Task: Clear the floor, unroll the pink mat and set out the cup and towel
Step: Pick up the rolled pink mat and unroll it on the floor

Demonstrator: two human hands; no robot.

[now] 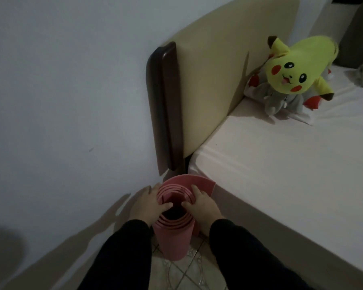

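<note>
Left hand: the left hand [148,204] sits low in the middle of the frame, clamped on the left side of the roll's top rim, thumb hooked over the edge into the hollow core and fingers wrapped on the outside.
Right hand: the right hand [203,205] mirrors it on the right side of the rim, thumb curled over the inner layers, fingers spread on the outer wall; it too is closed on the roll.
Sleeves: both forearms wear dark sleeves [247,258] that run from the bottom edge of the frame up to the wrists.
Pink mat: the pink mat [173,241] stands upright, still rolled, its spiral layers showing at the open top; a loose outer flap curves out behind it toward the bed corner.
Mat's place: bottom centre of the frame, on its end in the narrow gap between wall and bed.
Floor: the tiled floor [182,273] shows under the roll, pale with diagonal lines.
Wall: the plain wall [61,91] fills the left half of the frame.
Bed: the bed [281,174] with a white sheet takes the right side; its cream headboard [218,70], edged in dark wood, rises at upper centre.
Toys: a yellow plush toy [293,68] lies atop a grey plush toy [281,101] at the upper right, against the headboard.
</note>
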